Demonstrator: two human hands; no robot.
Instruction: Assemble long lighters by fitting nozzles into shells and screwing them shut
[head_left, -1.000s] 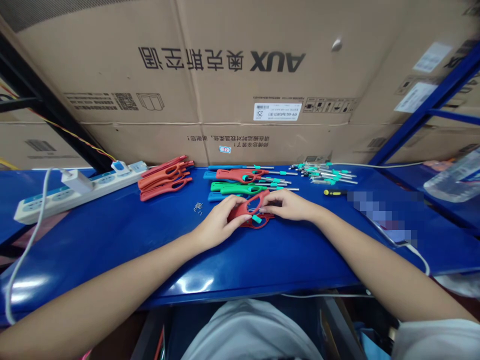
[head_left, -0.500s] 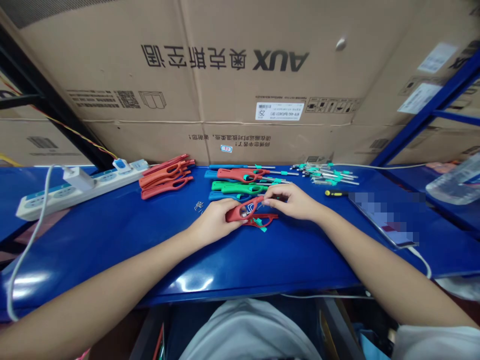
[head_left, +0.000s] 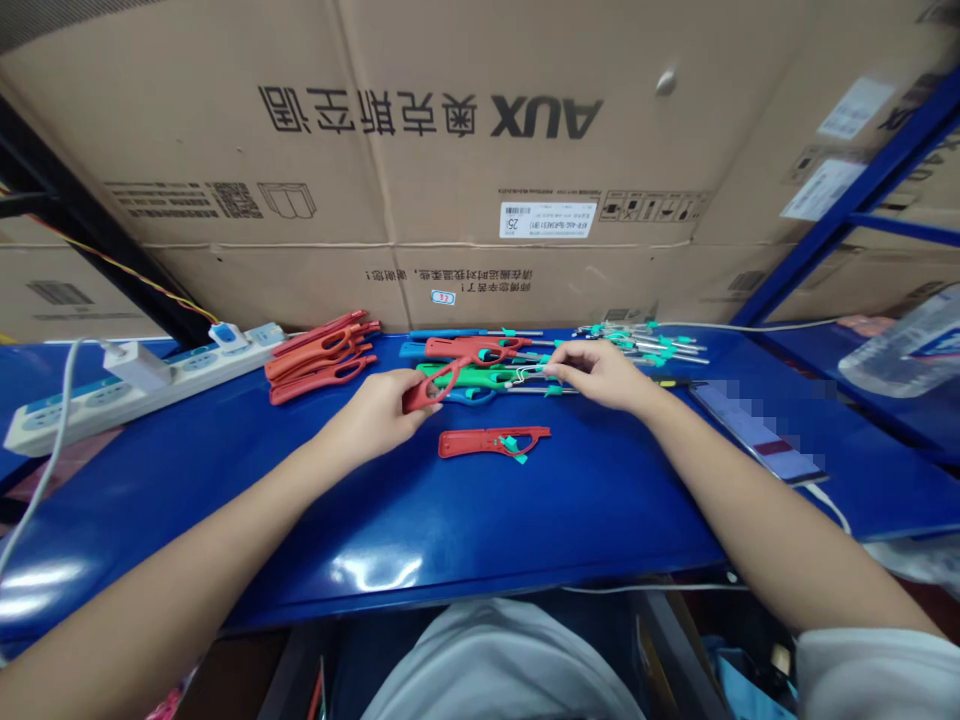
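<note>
My left hand [head_left: 379,415] is closed around a red lighter casing half [head_left: 442,387], its trigger loop pointing up and right. My right hand [head_left: 600,375] pinches a thin metal lighter rod [head_left: 534,369] with a pale bent wire at its left end, above the lighters behind it; its far part is hidden by my fingers. Below and between the hands, another red casing half [head_left: 469,443] lies open side up on the table, with teal-green pieces [head_left: 511,444] by its trigger loop. Just behind, several blue, red and green lighters [head_left: 472,347] with metal tubes lie in a row.
Red and orange casings [head_left: 322,362] are stacked at left, beside a white power strip [head_left: 180,375]. Back right lie several metal rods with teal-green parts [head_left: 652,342]. Farther right are a phone [head_left: 757,432] on a cable and a plastic bottle [head_left: 900,350]. Cardboard [head_left: 420,200] stands behind.
My hands have moved apart: the left went left and up with the red casing half, the right slightly right and up with the rod. The casing half on the table is now uncovered.
</note>
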